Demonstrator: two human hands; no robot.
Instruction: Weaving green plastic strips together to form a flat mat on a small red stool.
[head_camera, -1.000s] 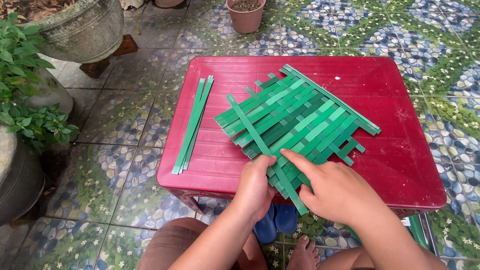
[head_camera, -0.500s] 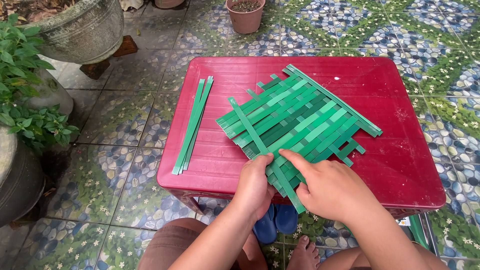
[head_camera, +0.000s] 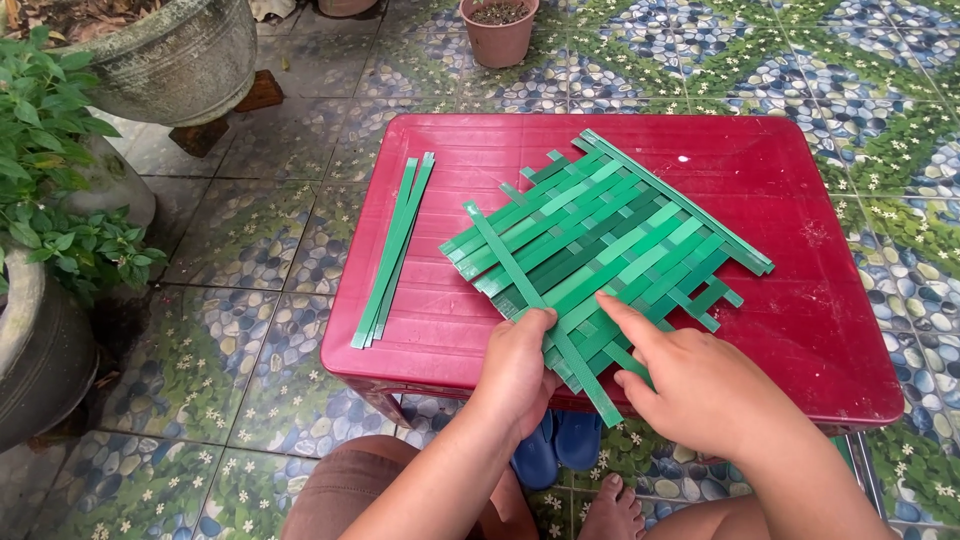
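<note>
Green woven mat of flat leaf strips (head_camera: 610, 245) lies on the red plastic worktop (head_camera: 820, 330). Left hand (head_camera: 515, 370) pinches its near edge; right hand (head_camera: 690, 385), fingers loose, presses the weave. Spare green strips (head_camera: 393, 250) lie well apart.

A low red plastic table (head_camera: 480, 140) with rounded corners stands on a floor (head_camera: 800, 60) of pebble-and-flower patterned tiles. On its top sits a half-woven mat of green strips (head_camera: 600, 240), set at an angle and reaching toward the near edge, where a few strip ends stick out over the rim. Well apart, along the table's left side, lies a small bundle of loose green strips (head_camera: 392, 250), running lengthwise.
</note>
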